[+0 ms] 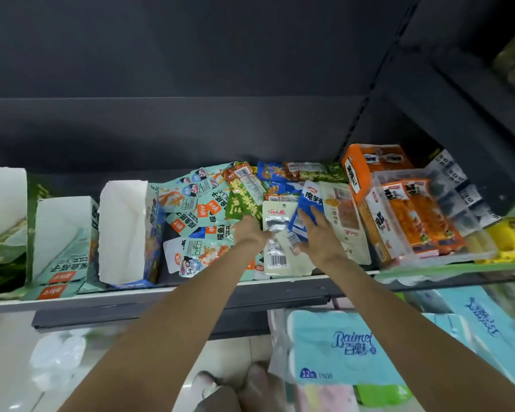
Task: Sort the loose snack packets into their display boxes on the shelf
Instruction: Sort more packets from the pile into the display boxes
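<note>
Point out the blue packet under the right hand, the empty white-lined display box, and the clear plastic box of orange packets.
blue packet (312, 200): head view, on its upper printed face.
empty display box (122, 230): head view, on its white inner wall.
clear plastic box (446, 233): head view, on its right transparent wall.

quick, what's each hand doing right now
Left hand: pinching the pale packet in the pile.
Right hand: fingers fairly straight, resting on the blue packet, not gripping.

Hands (252, 231) (both) on packets (275, 233)
</note>
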The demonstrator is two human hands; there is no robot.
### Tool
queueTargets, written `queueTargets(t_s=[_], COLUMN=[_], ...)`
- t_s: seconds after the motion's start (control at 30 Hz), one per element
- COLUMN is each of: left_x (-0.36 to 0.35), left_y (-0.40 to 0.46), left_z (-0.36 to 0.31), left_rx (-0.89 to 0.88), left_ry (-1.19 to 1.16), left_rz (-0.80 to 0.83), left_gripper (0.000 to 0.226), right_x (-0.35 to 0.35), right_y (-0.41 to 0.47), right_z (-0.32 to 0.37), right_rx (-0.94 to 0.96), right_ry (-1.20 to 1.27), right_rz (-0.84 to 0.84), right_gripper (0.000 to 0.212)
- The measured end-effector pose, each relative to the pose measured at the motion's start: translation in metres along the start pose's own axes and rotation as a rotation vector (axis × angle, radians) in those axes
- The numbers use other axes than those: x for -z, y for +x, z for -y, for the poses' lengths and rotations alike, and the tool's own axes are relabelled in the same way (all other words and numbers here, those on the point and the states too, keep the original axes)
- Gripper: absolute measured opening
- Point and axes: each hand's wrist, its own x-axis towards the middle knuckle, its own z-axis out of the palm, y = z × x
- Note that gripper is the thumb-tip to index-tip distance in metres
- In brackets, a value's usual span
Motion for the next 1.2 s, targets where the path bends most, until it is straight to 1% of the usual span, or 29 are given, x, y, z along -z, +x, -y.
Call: queueTargets(t_s=[0.07, 0.17, 0.23, 0.27, 0.33, 0.37, 0.43, 0.47, 0.5, 0.57, 0.6, 0.63, 0.67, 0.73, 0.77, 0.8, 0.87, 0.93, 0.97, 1.0, 1.07, 1.2], left_x=[-0.001, 0.012, 0.027, 0.035, 0.046, 0.050, 0.054, 0.057, 0.062, 0.075, 0.083, 0.095, 0.107, 0.137, 0.154, 0.172, 0.207, 0.242, 0.259, 0.275, 0.307, 0.363], left_y=[-0.002, -0.009, -0.016, -0.021, -0.032, -0.038, -0.048, -0.052, -0.055, -0.059, -0.060, -0.062, -0.063, -0.065, -0.068, -0.071, -0.079, -0.088, -0.092, -0.096, -0.102, -0.103], left_z=[-0.005, -0.006, -0.004, -0.004, -0.005, -0.005, -0.005, -0.004, -0.002, 0.008, 0.015, 0.023, 0.033, 0.055, 0.065, 0.076, 0.098, 0.123, 0.138, 0.152, 0.184, 0.243], left_rx=[-0.029, -0.163, -0.280, -0.348, -0.491, -0.562, -0.681, -0.726, -0.754, -0.773, -0.766, -0.757, -0.746, -0.702, -0.673, -0.647, -0.621, -0.621, -0.622, -0.622, -0.607, -0.569], left_ry=[-0.040, -0.175, -0.223, -0.234, -0.209, -0.181, -0.157, -0.153, -0.133, -0.075, -0.064, -0.061, -0.065, -0.079, -0.090, -0.117, -0.212, -0.271, -0.285, -0.298, -0.299, -0.271], left_rz=[-0.024, -0.134, -0.234, -0.271, -0.331, -0.344, -0.318, -0.274, -0.232, -0.172, -0.186, -0.237, -0.325, -0.525, -0.605, -0.650, -0.645, -0.635, -0.656, -0.687, -0.745, -0.805], left_gripper=[0.033, 0.027, 0.030, 0.030, 0.027, 0.024, 0.012, 0.003, 0.007, 0.023, 0.027, 0.029, 0.031, 0.039, 0.044, 0.046, 0.041, 0.024, 0.016, 0.013, 0.016, 0.011], right_x=[0.005, 0.013, 0.021, 0.027, 0.043, 0.051, 0.063, 0.065, 0.066, 0.067, 0.067, 0.068, 0.069, 0.070, 0.070, 0.069, 0.069, 0.064, 0.060, 0.057, 0.047, 0.020], right_y=[0.001, -0.001, -0.004, -0.007, -0.014, -0.018, -0.024, -0.025, -0.024, -0.021, -0.020, -0.018, -0.018, -0.019, -0.021, -0.024, -0.031, -0.034, -0.035, -0.037, -0.041, -0.046], right_z=[-0.004, -0.003, 0.006, 0.015, 0.036, 0.047, 0.068, 0.077, 0.085, 0.101, 0.109, 0.119, 0.130, 0.158, 0.175, 0.193, 0.233, 0.275, 0.295, 0.316, 0.356, 0.427], right_rx=[0.010, 0.000, -0.004, -0.004, -0.016, -0.019, -0.016, -0.004, 0.010, 0.018, 0.025, 0.044, 0.079, 0.165, 0.209, 0.252, 0.339, 0.412, 0.445, 0.481, 0.528, 0.555], right_ry=[0.006, 0.041, 0.102, 0.154, 0.350, 0.515, 0.890, 1.003, 1.067, 1.145, 1.151, 1.143, 1.139, 1.104, 1.082, 1.068, 1.044, 1.035, 1.028, 0.996, 0.912, 0.827], right_rz=[0.001, 0.017, -0.006, -0.051, -0.121, -0.103, 0.035, 0.074, 0.063, -0.051, -0.105, -0.134, -0.137, -0.111, -0.086, -0.059, -0.013, 0.017, 0.022, 0.012, -0.022, -0.086], right_gripper=[0.080, 0.077, 0.068, 0.061, 0.053, 0.052, 0.048, 0.043, 0.040, 0.026, 0.022, 0.019, 0.017, 0.016, 0.019, 0.022, 0.027, 0.028, 0.028, 0.027, 0.026, 0.026])
